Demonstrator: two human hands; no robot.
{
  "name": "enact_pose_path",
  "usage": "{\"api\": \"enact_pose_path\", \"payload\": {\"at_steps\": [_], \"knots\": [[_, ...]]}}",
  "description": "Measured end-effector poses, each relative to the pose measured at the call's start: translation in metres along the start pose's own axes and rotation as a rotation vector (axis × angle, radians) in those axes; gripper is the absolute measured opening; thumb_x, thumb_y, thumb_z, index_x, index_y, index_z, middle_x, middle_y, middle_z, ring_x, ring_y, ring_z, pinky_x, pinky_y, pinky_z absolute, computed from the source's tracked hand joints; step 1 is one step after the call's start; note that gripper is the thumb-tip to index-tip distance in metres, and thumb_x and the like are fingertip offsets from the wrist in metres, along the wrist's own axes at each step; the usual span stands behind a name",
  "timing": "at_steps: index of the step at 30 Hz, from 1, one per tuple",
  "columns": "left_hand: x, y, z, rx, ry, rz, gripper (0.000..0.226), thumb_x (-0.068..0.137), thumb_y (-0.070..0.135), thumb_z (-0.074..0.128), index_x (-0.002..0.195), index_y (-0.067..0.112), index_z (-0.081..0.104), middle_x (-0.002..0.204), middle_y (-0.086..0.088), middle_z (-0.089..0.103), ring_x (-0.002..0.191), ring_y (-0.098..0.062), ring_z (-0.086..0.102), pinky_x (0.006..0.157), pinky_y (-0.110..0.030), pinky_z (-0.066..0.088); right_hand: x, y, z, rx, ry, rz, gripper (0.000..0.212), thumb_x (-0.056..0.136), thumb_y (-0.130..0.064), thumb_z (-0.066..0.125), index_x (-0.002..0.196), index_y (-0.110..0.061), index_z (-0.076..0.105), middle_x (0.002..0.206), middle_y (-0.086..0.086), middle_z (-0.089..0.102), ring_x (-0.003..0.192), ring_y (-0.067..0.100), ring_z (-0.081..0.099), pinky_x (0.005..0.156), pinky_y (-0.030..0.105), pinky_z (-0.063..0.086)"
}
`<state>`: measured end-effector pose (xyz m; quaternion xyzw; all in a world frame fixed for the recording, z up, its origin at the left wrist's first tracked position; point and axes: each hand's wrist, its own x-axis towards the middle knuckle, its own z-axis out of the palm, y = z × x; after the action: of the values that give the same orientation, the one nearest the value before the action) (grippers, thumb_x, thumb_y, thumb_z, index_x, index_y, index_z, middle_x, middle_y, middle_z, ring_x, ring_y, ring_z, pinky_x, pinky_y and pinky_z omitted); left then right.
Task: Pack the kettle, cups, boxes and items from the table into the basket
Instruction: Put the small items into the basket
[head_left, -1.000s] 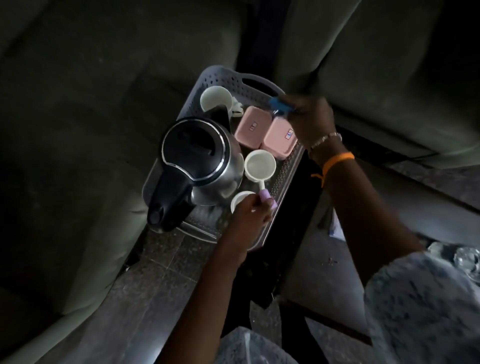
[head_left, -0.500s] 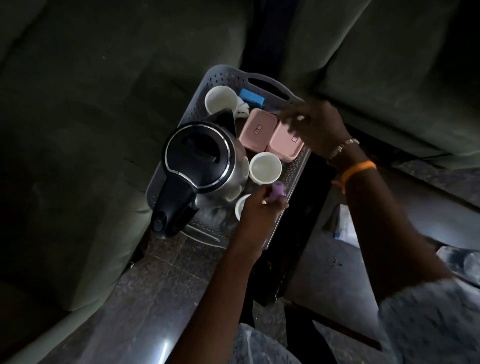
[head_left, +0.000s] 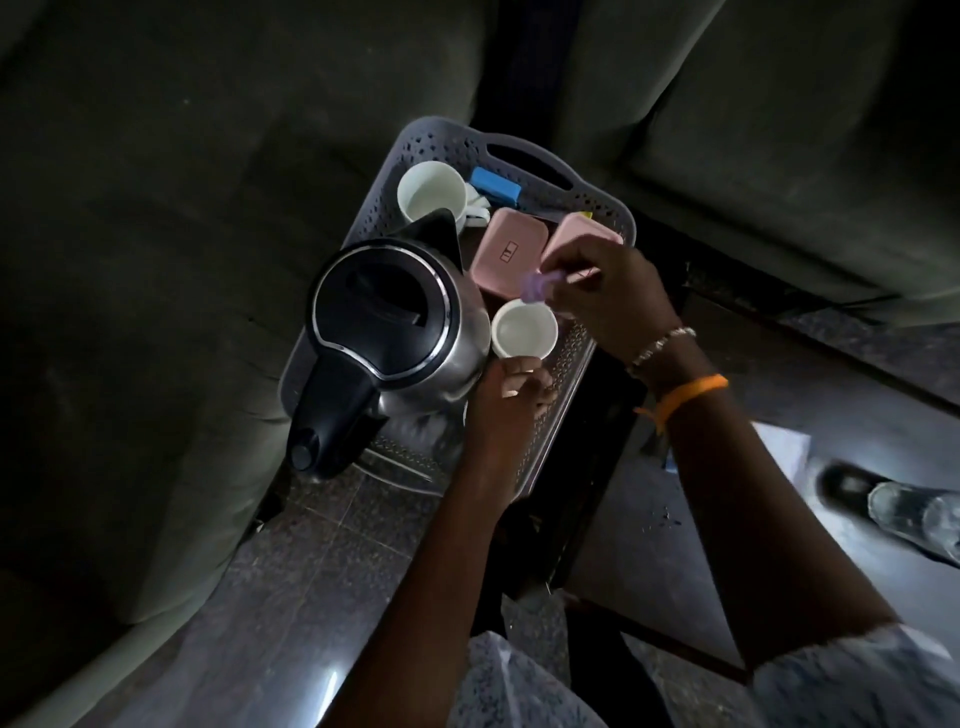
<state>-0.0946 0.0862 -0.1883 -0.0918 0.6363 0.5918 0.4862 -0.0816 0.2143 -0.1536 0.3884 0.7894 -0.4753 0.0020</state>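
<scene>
A grey perforated basket (head_left: 431, 140) stands on the floor. It holds a steel kettle with a black lid (head_left: 384, 317), a white cup (head_left: 428, 195) at the far end, another white cup (head_left: 522, 330) beside the kettle, two pink boxes (head_left: 511, 249) (head_left: 579, 234) and a blue item (head_left: 493, 185). My right hand (head_left: 608, 296) pinches a small purple item (head_left: 535, 286) above the near cup and the pink boxes. My left hand (head_left: 509, 400) hovers with curled fingers at the basket's near right side, just below that cup, hiding what lies under it.
Dark green sofas close in on the left and the upper right. A dark low table (head_left: 675, 519) at the right carries a clear bottle (head_left: 914, 514) and white paper (head_left: 784, 447). Speckled floor tiles (head_left: 311, 561) lie in front of the basket.
The blue item left my right hand and now lies at the basket's far end. The purple item passed from my left hand to my right, which came down over the boxes.
</scene>
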Motion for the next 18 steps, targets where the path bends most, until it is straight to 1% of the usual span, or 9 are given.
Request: {"api": "enact_pose_path", "payload": {"at_steps": [2,4,9,11,13,15,16,17,18], "knots": [[0.001,-0.002,-0.004,0.019,-0.002,0.009,0.027,0.092,-0.005,0.04,0.077,0.016,0.049,0.074,-0.003,0.054,0.057,-0.002,0.055,0.056,-0.01,0.045,0.016,-0.008,0.015,-0.055,0.016,-0.028,0.018,0.082,-0.008,0.063,0.099,-0.007,0.067,0.103,0.012,0.07,0.093,0.025,0.065,0.083,0.033,0.051],[0.002,-0.003,-0.006,0.056,0.02,0.013,0.031,0.092,-0.005,0.04,0.075,0.019,0.05,0.073,-0.002,0.054,0.061,-0.006,0.053,0.053,-0.007,0.044,0.032,-0.014,0.03,-0.091,0.019,-0.039,0.021,0.081,-0.009,0.063,0.101,-0.009,0.068,0.105,0.011,0.071,0.097,0.024,0.064,0.083,0.026,0.046],[0.004,-0.008,-0.012,0.102,0.032,-0.003,0.031,0.091,-0.004,0.041,0.073,0.019,0.052,0.072,-0.001,0.056,0.063,-0.007,0.055,0.051,-0.005,0.044,0.057,-0.021,0.051,-0.09,0.032,-0.01,0.026,0.084,-0.009,0.06,0.109,-0.011,0.067,0.114,0.007,0.069,0.105,0.018,0.062,0.081,0.014,0.039],[0.005,-0.01,-0.013,0.107,0.049,0.006,0.03,0.091,-0.004,0.041,0.074,0.018,0.052,0.072,-0.002,0.056,0.06,-0.003,0.056,0.052,-0.005,0.045,0.054,-0.02,0.05,-0.052,0.034,-0.013,0.025,0.083,-0.008,0.062,0.107,-0.01,0.068,0.112,0.008,0.07,0.104,0.017,0.063,0.078,0.012,0.039],[0.004,-0.012,-0.013,0.105,0.058,0.019,0.029,0.091,-0.004,0.041,0.074,0.016,0.053,0.072,-0.003,0.056,0.062,-0.006,0.054,0.05,-0.005,0.044,0.045,-0.014,0.045,0.007,0.059,-0.005,0.023,0.081,-0.005,0.062,0.103,-0.007,0.069,0.109,0.011,0.071,0.101,0.019,0.064,0.084,0.015,0.042],[0.003,-0.014,-0.01,0.094,0.055,0.025,0.03,0.091,-0.006,0.04,0.073,0.015,0.052,0.072,-0.004,0.055,0.064,-0.009,0.051,0.049,-0.005,0.044,0.029,-0.005,0.037,0.093,0.077,0.031,0.023,0.08,0.003,0.058,0.1,-0.003,0.069,0.106,0.016,0.07,0.099,0.026,0.066,0.094,0.031,0.049],[0.002,-0.015,-0.008,0.083,0.053,0.021,0.031,0.091,-0.007,0.04,0.072,0.014,0.052,0.072,-0.004,0.054,0.064,-0.009,0.051,0.049,-0.005,0.044,0.019,0.001,0.033,0.156,0.081,0.055,0.023,0.081,0.005,0.055,0.098,-0.001,0.068,0.103,0.018,0.07,0.097,0.029,0.067,0.093,0.039,0.052],[0.001,-0.015,-0.005,0.071,0.052,0.013,0.03,0.091,-0.007,0.041,0.072,0.014,0.051,0.072,-0.004,0.053,0.061,-0.008,0.052,0.048,-0.006,0.044,0.006,0.007,0.029,0.238,0.083,0.079,0.022,0.082,0.007,0.053,0.097,0.001,0.067,0.099,0.019,0.07,0.093,0.031,0.068,0.089,0.042,0.054],[0.001,-0.016,-0.002,0.062,0.052,0.002,0.03,0.091,-0.007,0.042,0.071,0.014,0.051,0.07,-0.004,0.052,0.055,-0.005,0.054,0.046,-0.007,0.043,-0.007,0.013,0.025,0.323,0.086,0.106,0.02,0.083,0.008,0.051,0.095,0.002,0.066,0.094,0.02,0.068,0.087,0.032,0.069,0.085,0.04,0.057]]}}
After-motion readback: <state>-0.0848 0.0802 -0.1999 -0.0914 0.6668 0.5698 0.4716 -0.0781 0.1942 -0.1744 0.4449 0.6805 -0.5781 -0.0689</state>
